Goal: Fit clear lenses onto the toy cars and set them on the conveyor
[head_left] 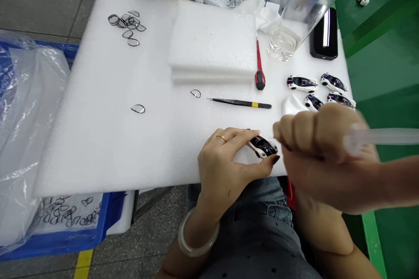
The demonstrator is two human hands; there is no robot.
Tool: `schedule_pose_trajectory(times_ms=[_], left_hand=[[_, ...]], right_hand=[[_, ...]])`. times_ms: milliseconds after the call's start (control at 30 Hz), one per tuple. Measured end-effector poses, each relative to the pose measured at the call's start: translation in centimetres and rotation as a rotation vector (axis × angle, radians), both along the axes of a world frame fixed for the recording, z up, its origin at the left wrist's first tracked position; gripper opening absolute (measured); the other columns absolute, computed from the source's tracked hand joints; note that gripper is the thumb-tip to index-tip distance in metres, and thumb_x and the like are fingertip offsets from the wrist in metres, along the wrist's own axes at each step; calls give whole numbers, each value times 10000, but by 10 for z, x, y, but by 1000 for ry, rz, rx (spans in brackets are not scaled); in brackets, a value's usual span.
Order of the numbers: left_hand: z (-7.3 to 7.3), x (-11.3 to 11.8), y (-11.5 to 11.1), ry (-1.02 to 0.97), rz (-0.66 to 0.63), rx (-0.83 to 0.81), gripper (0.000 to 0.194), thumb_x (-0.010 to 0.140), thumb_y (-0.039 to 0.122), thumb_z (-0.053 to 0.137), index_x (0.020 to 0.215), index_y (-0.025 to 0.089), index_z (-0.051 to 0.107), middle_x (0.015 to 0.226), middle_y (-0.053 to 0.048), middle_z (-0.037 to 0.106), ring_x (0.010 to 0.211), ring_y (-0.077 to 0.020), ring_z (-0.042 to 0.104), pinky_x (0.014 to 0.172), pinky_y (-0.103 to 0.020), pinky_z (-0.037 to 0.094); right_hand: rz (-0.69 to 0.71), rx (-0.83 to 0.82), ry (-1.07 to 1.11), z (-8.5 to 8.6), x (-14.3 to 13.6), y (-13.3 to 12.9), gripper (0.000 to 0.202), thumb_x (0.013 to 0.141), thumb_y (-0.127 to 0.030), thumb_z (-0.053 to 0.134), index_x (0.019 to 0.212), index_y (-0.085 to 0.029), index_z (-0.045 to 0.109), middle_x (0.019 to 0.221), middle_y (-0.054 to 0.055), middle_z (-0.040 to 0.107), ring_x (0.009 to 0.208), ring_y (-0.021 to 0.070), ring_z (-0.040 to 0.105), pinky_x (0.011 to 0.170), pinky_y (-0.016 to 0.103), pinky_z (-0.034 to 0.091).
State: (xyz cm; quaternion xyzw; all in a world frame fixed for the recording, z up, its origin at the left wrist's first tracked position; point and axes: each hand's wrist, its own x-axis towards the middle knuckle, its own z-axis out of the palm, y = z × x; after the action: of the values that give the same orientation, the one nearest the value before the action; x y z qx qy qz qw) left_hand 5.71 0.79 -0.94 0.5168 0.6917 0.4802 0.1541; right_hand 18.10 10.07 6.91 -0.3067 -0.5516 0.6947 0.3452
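My left hand, with a ring and a bangle, grips a small white and dark-blue toy car between thumb and fingers near the front edge of the foam sheet. Close to the car's right end, my right hand is closed in a fist, slightly blurred. A translucent tube sticks out of the fist towards the right edge; the part inside the fingers is hidden. Black tweezers with a yellow band lie beyond my left hand. Two clear black-rimmed window pieces rest separately to the left.
Several toy cars stand at right by a white wipe. A foam block, red cutter, clear cup and black phone-like device lie behind. More rimmed pieces cluster far left. A blue tray sits lower left.
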Motion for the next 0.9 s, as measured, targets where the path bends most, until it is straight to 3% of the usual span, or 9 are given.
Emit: schedule_pose_trajectory(times_ms=[133, 233, 300, 400, 467, 567, 633, 800, 900], left_hand=[[-3, -4, -6, 65, -87, -26, 392, 644, 352, 856, 991, 213, 740, 1008, -44, 747, 908, -243, 691, 791, -414, 575], [-7, -8, -11, 179, -149, -38, 446, 623, 310, 853, 1035, 239, 696, 1138, -62, 717, 975, -274, 676, 798, -436, 578], [-10, -10, -13, 237, -180, -13, 492, 639, 295, 834, 1087, 232, 640, 1159, -76, 710, 995, -286, 667, 806, -443, 578], [-14, -9, -15, 270, -201, 20, 587, 664, 260, 802, 1189, 203, 544, 1177, -97, 708, 1017, -294, 657, 826, -443, 577], [-16, -7, -14, 297, -168, 27, 618, 697, 204, 763, 1256, 191, 502, 1251, -118, 686, 1064, -302, 646, 847, -445, 574], [-17, -4, -13, 346, -111, 19, 643, 744, 150, 709, 1338, 183, 464, 1373, -150, 618, 1176, -330, 606, 909, -479, 559], [-17, -5, -13, 350, -104, 14, 662, 767, 175, 712, 1375, 181, 450, 1414, -162, 581, 1237, -347, 569, 959, -512, 542], [-16, -8, -17, 252, -52, 109, 563, 851, 238, 670, 1371, 191, 461, 1360, -151, 591, 1258, -310, 550, 1021, -496, 527], [-16, -7, -19, 232, 18, 149, 492, 888, 216, 625, 1354, 198, 467, 1312, -142, 610, 1224, -285, 573, 1003, -476, 544]], right_hand=[[-261, 439, 470, 5, -44, 62, 395, 984, -388, 550, 630, -249, 443, 717, -15, 415, 664, 126, 440, 685, 285, 443], [-43, 395, 229, 1, -93, 114, 595, 998, -660, 354, 566, -249, 362, 555, -40, 380, 567, 110, 414, 601, 256, 428], [130, 307, 1, 1, -101, 128, 581, 1002, -664, 295, 708, -215, 518, 676, -23, 525, 712, 109, 549, 722, 254, 468], [-101, 481, -47, 4, -61, 116, 434, 977, -608, 386, 869, -224, 556, 922, 9, 625, 956, 144, 623, 843, 294, 471], [-379, 699, -183, 0, -21, 99, 349, 944, -544, 471, 791, -236, 527, 811, 9, 590, 818, 168, 597, 757, 315, 453], [-342, 907, -844, -25, 21, 77, 257, 862, -388, 601, 677, -218, 548, 675, 27, 569, 696, 196, 523, 719, 359, 389], [-273, 968, -1037, -43, 31, 66, 207, 854, -327, 575, 687, -206, 584, 727, 60, 615, 750, 224, 537, 748, 383, 374], [-456, 545, -653, -55, 46, 51, 340, 934, -486, 486, 718, -223, 484, 637, -19, 446, 587, 149, 412, 589, 296, 334], [-522, 395, -670, -48, 69, 50, 460, 866, -588, 584, 641, -221, 421, 601, -36, 375, 565, 130, 354, 542, 277, 284]])
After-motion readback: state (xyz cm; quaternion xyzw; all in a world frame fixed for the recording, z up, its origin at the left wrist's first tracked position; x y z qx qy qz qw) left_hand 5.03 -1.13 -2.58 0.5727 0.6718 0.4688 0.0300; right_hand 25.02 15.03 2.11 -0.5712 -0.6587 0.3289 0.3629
